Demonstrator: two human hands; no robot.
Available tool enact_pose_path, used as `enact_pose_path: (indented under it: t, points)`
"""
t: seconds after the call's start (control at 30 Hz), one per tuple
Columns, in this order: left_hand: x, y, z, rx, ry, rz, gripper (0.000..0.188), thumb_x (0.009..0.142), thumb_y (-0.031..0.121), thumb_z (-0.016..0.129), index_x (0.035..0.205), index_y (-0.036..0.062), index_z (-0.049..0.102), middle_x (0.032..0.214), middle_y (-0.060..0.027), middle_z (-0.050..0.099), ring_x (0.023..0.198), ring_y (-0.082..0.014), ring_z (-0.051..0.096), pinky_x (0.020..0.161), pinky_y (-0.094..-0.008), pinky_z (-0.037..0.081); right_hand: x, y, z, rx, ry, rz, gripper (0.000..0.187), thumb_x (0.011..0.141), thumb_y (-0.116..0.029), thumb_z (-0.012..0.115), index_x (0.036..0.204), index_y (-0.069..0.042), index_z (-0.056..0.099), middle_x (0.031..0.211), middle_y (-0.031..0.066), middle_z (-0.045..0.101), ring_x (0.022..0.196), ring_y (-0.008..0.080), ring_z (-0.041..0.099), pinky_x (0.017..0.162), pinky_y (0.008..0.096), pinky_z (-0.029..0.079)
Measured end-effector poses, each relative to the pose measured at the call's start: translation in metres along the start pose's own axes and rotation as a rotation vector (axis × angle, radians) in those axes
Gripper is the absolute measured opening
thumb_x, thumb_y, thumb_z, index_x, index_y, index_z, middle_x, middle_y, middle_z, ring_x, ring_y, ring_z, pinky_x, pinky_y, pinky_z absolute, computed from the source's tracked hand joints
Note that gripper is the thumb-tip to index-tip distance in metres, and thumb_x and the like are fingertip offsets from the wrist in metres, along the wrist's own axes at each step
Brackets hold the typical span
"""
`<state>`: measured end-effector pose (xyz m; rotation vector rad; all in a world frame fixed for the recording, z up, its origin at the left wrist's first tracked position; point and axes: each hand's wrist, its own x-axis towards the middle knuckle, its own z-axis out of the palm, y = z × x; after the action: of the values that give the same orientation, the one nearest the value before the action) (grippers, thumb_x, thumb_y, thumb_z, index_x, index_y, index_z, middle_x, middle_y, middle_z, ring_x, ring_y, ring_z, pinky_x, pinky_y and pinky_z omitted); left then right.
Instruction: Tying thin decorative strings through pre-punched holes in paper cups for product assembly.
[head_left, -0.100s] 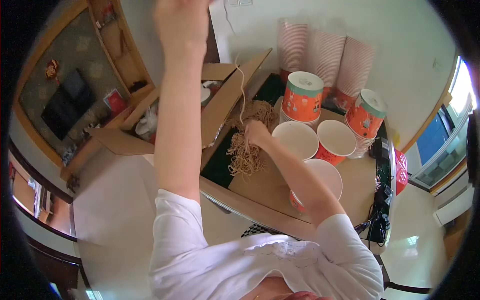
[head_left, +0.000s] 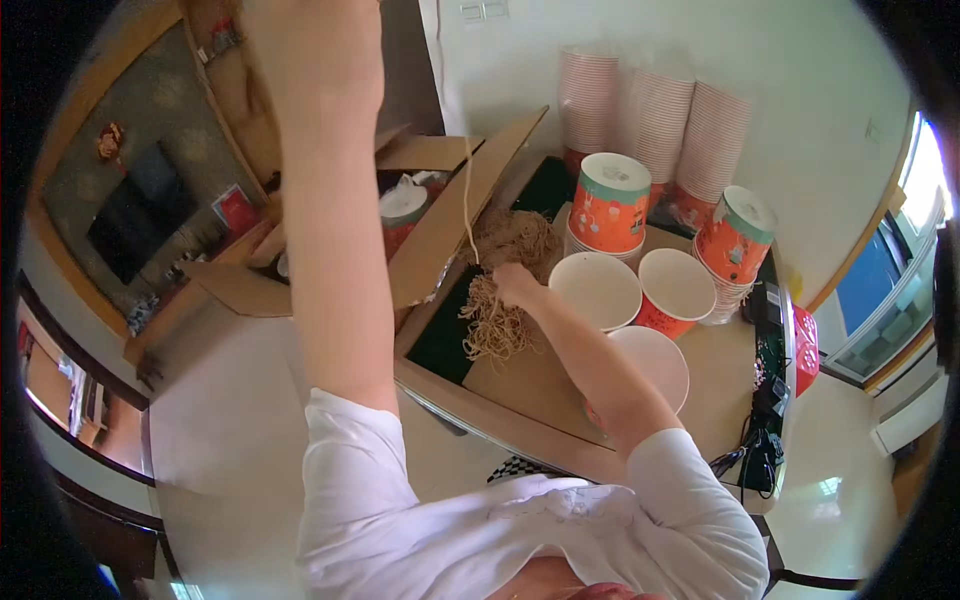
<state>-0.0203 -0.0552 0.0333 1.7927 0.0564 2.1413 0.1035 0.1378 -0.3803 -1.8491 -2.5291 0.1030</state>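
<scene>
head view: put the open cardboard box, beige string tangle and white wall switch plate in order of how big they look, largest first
1. Open cardboard box, though the left forearm hides part
2. Beige string tangle
3. White wall switch plate

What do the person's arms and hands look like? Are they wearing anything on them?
The left sleeve and right sleeve are white, short and loose. Below them, no watch or bracelet shows. The right hand has no glove; the left hand is partly cut off, but its visible part is bare.
</scene>
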Motion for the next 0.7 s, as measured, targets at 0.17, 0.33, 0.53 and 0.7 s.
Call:
enact_pose_path:
  t: [0.17,0.33,0.53,0.7]
  points:
    - [-0.04,0.002,-0.004,0.177,-0.532,-0.119,0.009,0.084,0.002,0.063,0.089,0.0043,0.069,0.095,-0.0062,0.065,0.073,-0.0096,0.06,0.058,-0.0204,0.045,-0.05,0.079,-0.107,0.57,0.503,0.117,0.022,0.076,-0.011,0.062,0.095,0.0,0.064,0.079,0.0169,0.067,0.074,0.0218,0.067,0.066,0.0357,0.054]
    - [-0.097,-0.026,-0.01,0.278,-0.527,-0.079,0.009,0.073,-0.002,0.073,0.076,0.0032,0.066,0.078,0.0002,0.056,0.063,-0.004,0.046,0.054,-0.0181,0.034,-0.221,-0.028,-0.269,1.819,0.642,-0.291,0.026,0.097,-0.012,0.044,0.119,0.001,0.049,0.084,0.0095,0.063,0.074,0.0184,0.061,0.067,0.0297,0.05]
    - [-0.169,-0.041,0.016,0.165,-0.483,-0.181,0.027,0.075,0.0,0.072,0.072,0.0043,0.046,0.07,-0.0015,0.046,0.063,-0.0101,0.042,0.052,-0.0224,0.032,-0.312,-0.036,-0.212,1.279,0.725,-0.112,0.021,0.089,0.0,0.058,0.11,-0.004,0.056,0.066,-0.0069,0.042,0.06,0.0021,0.036,0.053,0.0191,0.029]
    - [-0.263,-0.013,0.015,0.179,-0.737,-0.287,0.023,0.083,0.007,0.067,0.073,0.003,0.046,0.066,-0.0088,0.045,0.057,-0.0234,0.045,0.051,-0.0337,0.035,-0.364,-0.041,-0.134,1.034,0.795,0.073,0.006,0.085,-0.003,0.066,0.09,-0.002,0.062,0.066,-0.0024,0.054,0.054,0.0021,0.038,0.047,0.0206,0.031]
